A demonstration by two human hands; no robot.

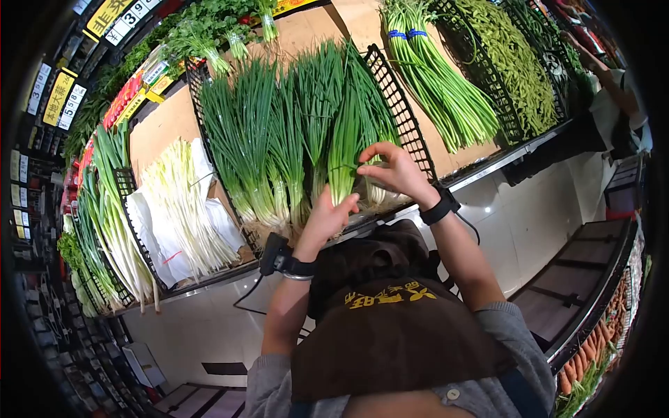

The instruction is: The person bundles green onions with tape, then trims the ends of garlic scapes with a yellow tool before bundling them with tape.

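My left hand point(327, 217) is wrapped round the lower stems of a bunch of green onions point(342, 150), its thumb on the near side. Beside the same bunch, at its right, my right hand point(394, 169) has thumb and index finger curled together near the leaves; what they pinch, if anything, is too small to tell. A thin dark tie seems to cross the bunch between the hands. More green onions point(244, 139) lie in the black crate point(412, 129) around it, roots toward me.
White-stemmed vegetables point(182, 209) lie on paper at the left. Garlic stems point(446, 97) with blue bands and a crate of green beans point(512, 63) are at the right. The metal shelf edge point(488, 164) runs before me. A person's arm point(613, 83) shows at the far right.
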